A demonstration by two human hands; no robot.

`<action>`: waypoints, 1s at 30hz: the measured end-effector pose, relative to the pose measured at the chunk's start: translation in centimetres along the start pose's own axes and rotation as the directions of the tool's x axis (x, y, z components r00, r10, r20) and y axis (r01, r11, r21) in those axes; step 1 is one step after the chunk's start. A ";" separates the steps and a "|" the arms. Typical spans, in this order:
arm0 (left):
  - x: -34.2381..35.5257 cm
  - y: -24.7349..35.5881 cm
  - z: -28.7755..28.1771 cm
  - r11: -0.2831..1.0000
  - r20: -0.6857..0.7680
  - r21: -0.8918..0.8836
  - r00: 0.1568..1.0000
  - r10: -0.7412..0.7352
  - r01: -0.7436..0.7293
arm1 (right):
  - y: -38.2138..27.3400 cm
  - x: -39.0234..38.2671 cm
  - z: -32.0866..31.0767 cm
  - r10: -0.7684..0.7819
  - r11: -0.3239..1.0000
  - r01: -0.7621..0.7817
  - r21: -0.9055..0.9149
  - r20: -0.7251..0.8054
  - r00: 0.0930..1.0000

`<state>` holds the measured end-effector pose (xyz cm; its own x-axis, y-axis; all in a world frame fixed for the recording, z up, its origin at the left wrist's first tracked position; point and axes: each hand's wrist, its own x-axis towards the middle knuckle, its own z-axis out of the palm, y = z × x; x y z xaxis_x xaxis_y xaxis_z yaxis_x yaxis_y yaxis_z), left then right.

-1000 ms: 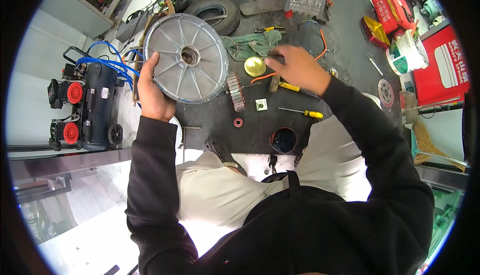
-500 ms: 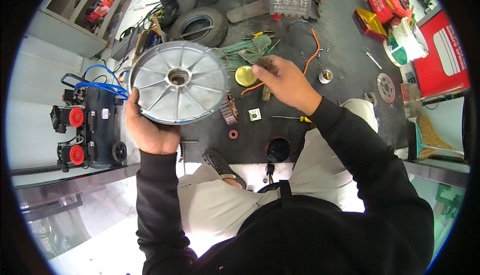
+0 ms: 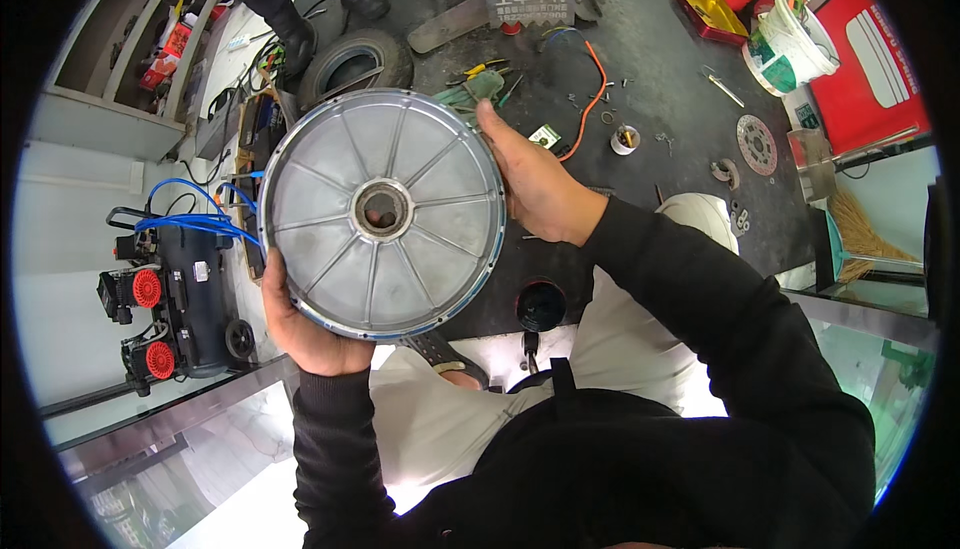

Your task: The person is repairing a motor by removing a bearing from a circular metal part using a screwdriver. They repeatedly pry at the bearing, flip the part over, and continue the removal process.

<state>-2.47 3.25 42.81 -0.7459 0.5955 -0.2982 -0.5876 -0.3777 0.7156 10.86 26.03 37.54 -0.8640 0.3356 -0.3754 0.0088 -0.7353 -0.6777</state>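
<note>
Both my hands hold up a round silver-grey metal hub cover (image 3: 320, 179), its ribs running out from a central bore. It is raised above the dark floor mat, its ribbed face turned up toward me. My left hand (image 3: 315, 337) grips the lower-left rim, thumb along the edge and the other fingers hidden underneath. At the right rim, my right hand (image 3: 548, 189) presses its palm side against the edge, with the thumb pointing away from me; its other fingers are hidden behind the cover. A green cloth (image 3: 472, 91) shows partly beyond the far rim.
A tyre (image 3: 350, 67) lies beyond the cover, near a standing person's boots (image 3: 362, 1). An air compressor (image 3: 190, 294) stands at left. A small white cup (image 3: 625, 139), an orange hose (image 3: 590, 109), a brake disc (image 3: 757, 145) and a white bucket (image 3: 785, 49) are to the right.
My right hand has come down from above the mat onto the cover's right rim. The cover has moved right and nearer, turning its face more squarely to me. The view has shifted slightly.
</note>
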 end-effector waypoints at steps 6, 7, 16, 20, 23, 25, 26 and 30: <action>1.3 -0.9 0.1 0.998 -0.012 0.046 0.999 -0.048 0.049 | -0.3 0.1 -0.9 0.021 1.000 -0.021 0.010 -0.046 0.999; 1.3 -1.2 0.1 0.996 -0.005 0.068 0.998 -0.056 0.056 | -0.3 0.0 -0.9 0.028 0.999 -0.025 0.041 -0.060 0.998; 1.7 -0.3 -0.1 0.998 -0.004 0.037 0.998 -0.059 0.060 | -2.1 1.7 -2.4 -0.205 0.806 0.089 -0.585 -0.135 0.969; 2.6 2.0 -1.7 0.998 -0.077 0.052 0.997 0.029 -0.025 | -5.0 3.9 -5.9 -0.701 0.570 0.356 -0.740 -0.212 0.681; 3.3 4.2 -3.4 0.992 -0.177 0.121 0.984 0.005 0.017 | -5.4 3.7 -7.3 -0.656 0.675 0.454 -0.581 -0.192 0.730; 3.8 5.5 -4.3 0.992 -0.177 0.123 0.984 0.023 -0.001 | -5.2 3.2 -7.2 -0.608 0.657 0.377 -0.653 -0.163 0.777; 4.0 6.1 -4.6 0.992 -0.226 0.127 0.974 0.036 -0.008 | -5.0 2.9 -6.9 -0.601 0.621 0.380 -0.686 -0.106 0.792; 3.9 7.9 -5.4 0.993 -0.206 0.102 0.975 0.084 -0.065 | -3.2 2.3 -5.4 -0.380 0.208 0.117 -0.971 0.030 0.924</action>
<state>-11.70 -1.22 43.89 -0.8414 0.4030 -0.3602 -0.5033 -0.3412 0.7939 11.63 32.34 35.41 -0.8174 0.5718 -0.0703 0.3893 0.4583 -0.7990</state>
